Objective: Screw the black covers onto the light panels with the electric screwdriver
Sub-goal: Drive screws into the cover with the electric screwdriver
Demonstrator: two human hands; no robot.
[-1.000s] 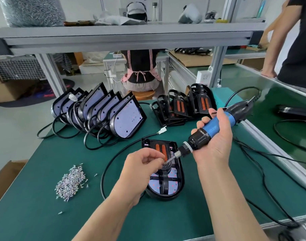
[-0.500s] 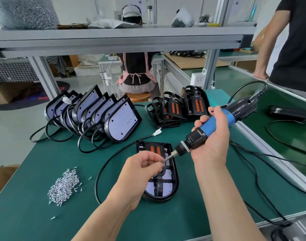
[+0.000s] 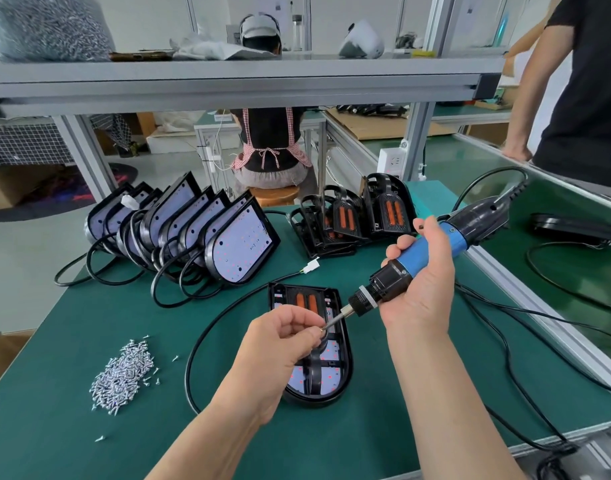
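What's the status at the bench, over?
Left hand pinches a screw at the bit. Right hand grips electric screwdriver. Black cover lies on light panel. No obstruction.

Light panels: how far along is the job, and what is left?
Done: no finished panel shows. In hand: left hand sets a screw on the electric screwdriver held by right hand, above one covered panel. Left: the row of bare panels and loose black covers.

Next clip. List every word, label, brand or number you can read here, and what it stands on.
No text here is legible.
White paper sheets on the back wall: print too small and blurred.
White socket box on the aluminium post: marks too blurred.
Blue-and-black electric screwdriver: tiny marks, unreadable.
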